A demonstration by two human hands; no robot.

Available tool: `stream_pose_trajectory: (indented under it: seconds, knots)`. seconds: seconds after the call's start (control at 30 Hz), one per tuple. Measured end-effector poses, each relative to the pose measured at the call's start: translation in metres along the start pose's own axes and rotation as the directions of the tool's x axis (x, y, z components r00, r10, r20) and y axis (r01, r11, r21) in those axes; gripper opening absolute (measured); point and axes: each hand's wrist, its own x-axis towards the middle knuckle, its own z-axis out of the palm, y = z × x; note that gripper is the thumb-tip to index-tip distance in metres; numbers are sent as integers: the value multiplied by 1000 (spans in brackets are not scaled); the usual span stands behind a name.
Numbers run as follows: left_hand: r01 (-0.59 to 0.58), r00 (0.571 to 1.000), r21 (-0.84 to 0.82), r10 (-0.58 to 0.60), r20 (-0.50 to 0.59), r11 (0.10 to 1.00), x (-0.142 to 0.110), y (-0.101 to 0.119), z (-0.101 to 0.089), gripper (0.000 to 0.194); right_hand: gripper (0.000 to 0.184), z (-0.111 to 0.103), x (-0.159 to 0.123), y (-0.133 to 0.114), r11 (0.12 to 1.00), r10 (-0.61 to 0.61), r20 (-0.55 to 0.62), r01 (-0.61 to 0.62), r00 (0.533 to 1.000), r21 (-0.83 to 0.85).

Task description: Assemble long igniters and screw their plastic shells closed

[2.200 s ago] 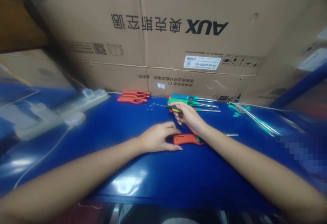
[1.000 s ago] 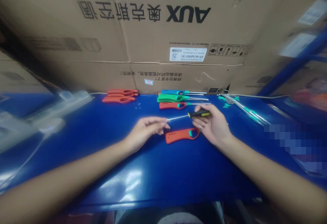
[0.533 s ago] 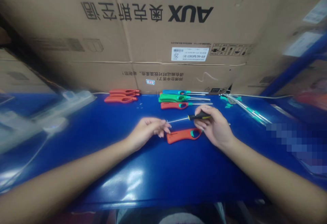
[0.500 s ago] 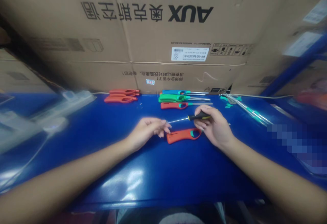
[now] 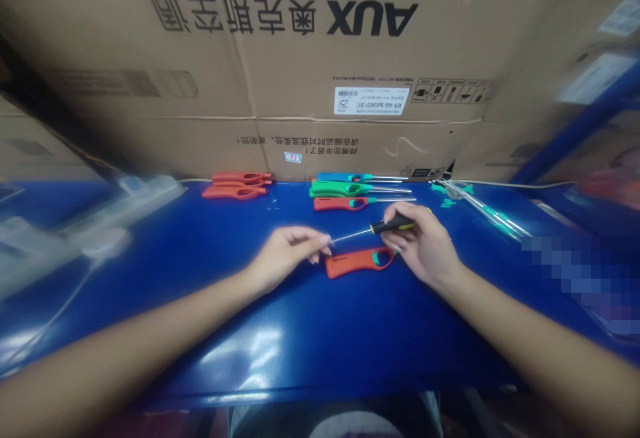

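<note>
My right hand (image 5: 423, 248) grips the black and yellow handle of a small screwdriver (image 5: 387, 227), whose thin shaft points left. The fingertips of my left hand (image 5: 290, 255) are pinched together right at the shaft's tip; what they hold is too small to make out. Just below both hands an orange lighter body (image 5: 357, 261) with a teal trigger lies flat on the blue table (image 5: 310, 338).
A big cardboard box (image 5: 320, 65) walls off the back. Along it lie two orange shells (image 5: 237, 185), then blue, green and red long lighters (image 5: 350, 195), and metal tubes with teal bits (image 5: 475, 208) at right. A white power strip (image 5: 125, 201) sits at left.
My right hand lifted the screwdriver off the table near the lighters and turned its tip left. My left hand left the orange lighter body and pinched at the tip. Since then both hands barely moved.
</note>
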Motion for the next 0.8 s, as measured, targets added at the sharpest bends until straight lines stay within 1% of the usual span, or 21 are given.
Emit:
stream_pose_trajectory:
  seconds: [0.13,0.23,0.3,0.43,0.5,0.63,0.8]
  knots:
    - [-12,999,19,13,-50,1000,-1,0,1,28,25,1,1,-6,999,22,-54,-20,998,40]
    - [29,994,-4,-29,-103,1000,-2,0,1,32,24,3,1,-7,999,23,-64,-20,998,48]
    - [63,991,-61,-70,-115,996,-1,2,2,37,24,3,1,-6,999,20,-67,-17,998,45]
    - [75,991,-210,-97,-96,975,1,5,3,42,25,1,1,0,999,15,-43,-14,999,35]
    - [77,990,-253,-104,-97,964,2,5,3,44,25,0,1,3,1000,8,-30,-7,1000,25]
    - [65,992,-275,-91,-82,959,2,6,3,42,25,-2,2,4,1000,-5,-30,6,1000,18]
    - [42,998,-258,-54,-41,965,0,5,2,39,25,-2,2,3,1000,-3,-29,4,1000,23]
